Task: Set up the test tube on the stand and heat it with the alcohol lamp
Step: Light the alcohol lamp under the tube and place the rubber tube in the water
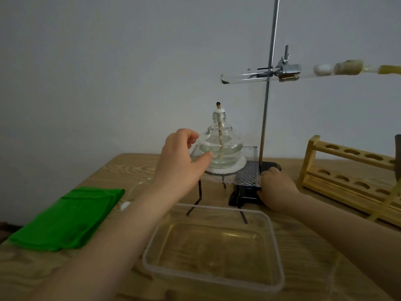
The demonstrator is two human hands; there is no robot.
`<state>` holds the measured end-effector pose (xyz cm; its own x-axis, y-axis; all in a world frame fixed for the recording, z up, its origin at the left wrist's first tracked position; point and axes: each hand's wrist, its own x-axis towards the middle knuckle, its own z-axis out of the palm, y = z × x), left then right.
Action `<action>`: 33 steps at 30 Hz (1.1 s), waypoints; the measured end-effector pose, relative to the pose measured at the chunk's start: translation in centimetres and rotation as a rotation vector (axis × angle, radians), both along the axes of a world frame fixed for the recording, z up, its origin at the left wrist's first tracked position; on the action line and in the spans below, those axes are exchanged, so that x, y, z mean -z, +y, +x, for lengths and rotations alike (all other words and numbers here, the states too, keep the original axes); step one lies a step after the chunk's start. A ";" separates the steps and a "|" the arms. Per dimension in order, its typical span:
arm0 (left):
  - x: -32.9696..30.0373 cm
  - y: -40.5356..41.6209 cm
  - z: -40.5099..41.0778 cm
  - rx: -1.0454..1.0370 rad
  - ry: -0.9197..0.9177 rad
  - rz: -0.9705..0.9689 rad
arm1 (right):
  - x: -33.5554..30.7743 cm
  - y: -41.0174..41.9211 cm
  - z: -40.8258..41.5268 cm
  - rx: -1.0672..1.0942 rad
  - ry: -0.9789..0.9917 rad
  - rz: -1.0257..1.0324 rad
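A glass test tube (249, 77) lies nearly level in the metal clamp (289, 69) on the stand's rod (270, 83), with dark powder at its closed left end and a cork stopper (348, 67) at the right. The uncapped, unlit alcohol lamp (223, 146) stands on a white pad on the wire gauze (245, 170) of a tripod, left of the rod. My left hand (180, 157) is at the lamp's left side, thumb touching the glass and fingers loosely curled. My right hand (276, 187) grips the stand's black base (243, 196).
A clear plastic tub (213, 246) holding shallow water sits at the front. A folded green cloth (69, 216) lies on the left of the wooden table. A wooden test tube rack (351, 177) stands at the right. A yellowish hose (388, 69) runs off right from the stopper.
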<state>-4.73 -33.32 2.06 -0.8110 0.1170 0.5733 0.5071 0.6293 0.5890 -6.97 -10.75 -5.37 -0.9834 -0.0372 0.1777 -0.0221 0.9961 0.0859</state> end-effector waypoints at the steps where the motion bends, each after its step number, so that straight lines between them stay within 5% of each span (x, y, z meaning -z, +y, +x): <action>1: 0.0 0.0 -0.2 0.008 -0.014 0.002 | 0.0 -0.1 -0.1 0.002 -0.003 0.002; 15: -0.4 0.9 -0.8 0.052 -0.115 -0.008 | 0.1 1.0 1.1 -0.054 -0.025 0.121; 25: -1.0 0.8 -1.1 0.047 -0.153 -0.051 | -2.8 1.9 3.3 0.103 -0.058 -0.928; 33: -1.4 1.8 -1.4 0.101 -0.286 -0.116 | -7.0 1.6 5.3 0.140 -0.166 -1.308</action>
<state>-6.18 -31.53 3.46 -0.9182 0.2560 0.3022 0.3947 0.6553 0.6441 -1.72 -9.18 1.65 -0.9783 0.1711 -0.1169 0.1696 0.3366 -0.9263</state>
